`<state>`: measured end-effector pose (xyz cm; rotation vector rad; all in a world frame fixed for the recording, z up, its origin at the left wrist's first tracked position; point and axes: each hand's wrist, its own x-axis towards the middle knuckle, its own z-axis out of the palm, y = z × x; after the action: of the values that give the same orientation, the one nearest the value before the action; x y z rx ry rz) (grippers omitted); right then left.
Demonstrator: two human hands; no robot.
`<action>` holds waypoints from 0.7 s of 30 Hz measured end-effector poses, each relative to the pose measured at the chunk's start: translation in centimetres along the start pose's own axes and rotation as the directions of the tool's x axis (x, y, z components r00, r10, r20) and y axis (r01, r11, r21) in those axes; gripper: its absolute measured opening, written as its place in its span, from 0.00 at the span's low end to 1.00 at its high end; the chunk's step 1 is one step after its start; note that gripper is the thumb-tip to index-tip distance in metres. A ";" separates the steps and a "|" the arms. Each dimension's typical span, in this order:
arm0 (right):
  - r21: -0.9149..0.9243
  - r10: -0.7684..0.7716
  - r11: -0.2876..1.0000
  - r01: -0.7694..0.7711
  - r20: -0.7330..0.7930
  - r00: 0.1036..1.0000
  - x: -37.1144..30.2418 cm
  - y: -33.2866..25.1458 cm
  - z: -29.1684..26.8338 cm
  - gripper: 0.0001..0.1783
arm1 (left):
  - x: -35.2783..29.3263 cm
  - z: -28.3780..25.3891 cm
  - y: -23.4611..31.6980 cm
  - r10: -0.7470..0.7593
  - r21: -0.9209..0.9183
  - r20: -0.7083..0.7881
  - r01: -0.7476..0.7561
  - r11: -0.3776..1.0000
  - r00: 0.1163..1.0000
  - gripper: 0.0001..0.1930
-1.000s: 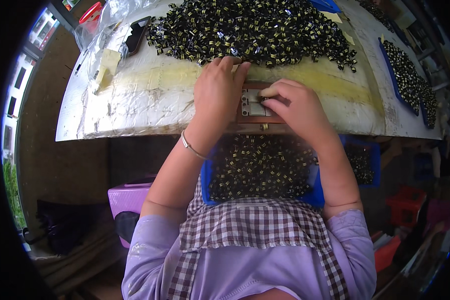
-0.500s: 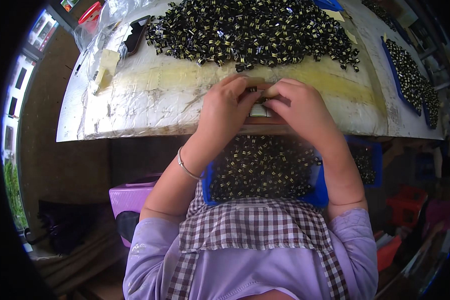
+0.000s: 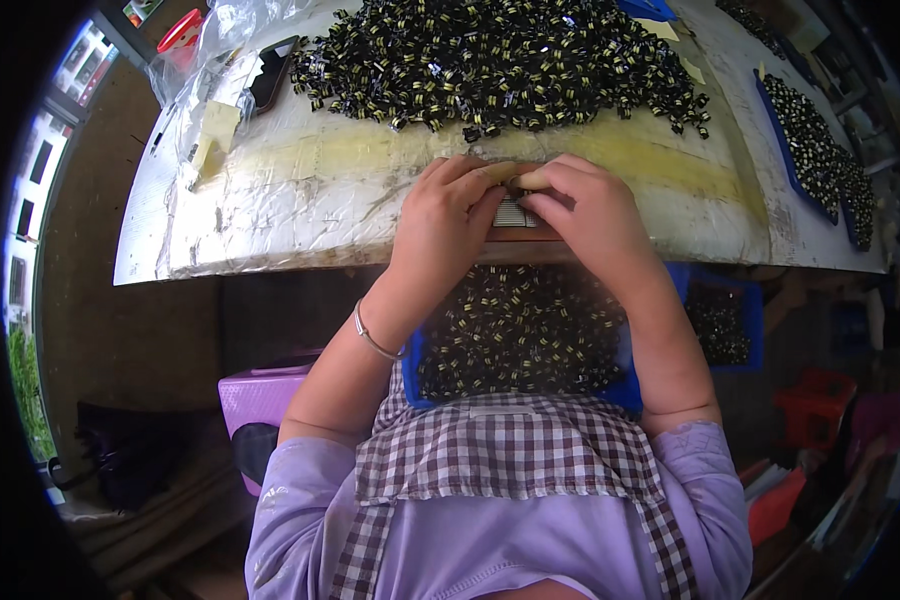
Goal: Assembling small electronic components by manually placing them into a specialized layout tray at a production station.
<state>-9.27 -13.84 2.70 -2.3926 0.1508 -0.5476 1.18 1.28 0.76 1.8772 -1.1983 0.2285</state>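
Note:
At the table's front edge, my left hand (image 3: 436, 212) and my right hand (image 3: 602, 212) meet over a small reddish-brown block (image 3: 520, 236). A ridged metal plate (image 3: 513, 214) shows on top of it between my hands. The fingers of my left hand are curled and pressed together above the plate's left side. Thumb and finger of my right hand pinch closed at its upper right. A tiny dark piece may be between the fingertips, but they hide most of it. Beyond my hands lies a large heap of small black pieces with yellow-green stripes (image 3: 500, 75).
A blue tray (image 3: 417, 375) of similar striped pieces sits below the table edge, against my checked apron. Another blue bin (image 3: 756, 320) stands to its right. Blue trays of pieces (image 3: 805, 130) lie far right. A phone (image 3: 270, 75) and clear plastic bag (image 3: 232, 40) are far left.
Both hands stay over the block and have shifted slightly left. The fingertips have drawn closer together, and the dark piece seen between them earlier is now mostly covered.

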 end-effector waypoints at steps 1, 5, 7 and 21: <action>-0.001 0.000 1.000 0.000 -0.002 1.000 0.0 0.0 -0.1 0.09 | 0.0 0.0 0.0 0.002 0.000 0.000 -0.002 1.000 1.000 0.12; -0.038 -0.063 0.997 0.063 -0.009 0.998 0.0 -0.3 0.0 0.08 | -0.1 0.0 -0.1 0.011 0.007 -0.011 -0.011 1.000 1.000 0.12; -0.047 -0.056 0.997 0.055 -0.017 0.998 -0.1 -0.1 0.2 0.08 | -0.1 0.2 -0.3 0.018 0.015 -0.014 -0.018 1.000 1.000 0.12; -0.253 -0.058 0.967 -0.023 -0.309 0.949 4.3 3.6 1.8 0.11 | 0.0 1.5 0.7 0.154 -0.010 -0.030 -0.154 0.988 0.988 0.11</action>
<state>-4.48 -16.62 0.61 -2.5369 0.3586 -0.9703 0.20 0.01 0.26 1.7661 -1.3235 0.3313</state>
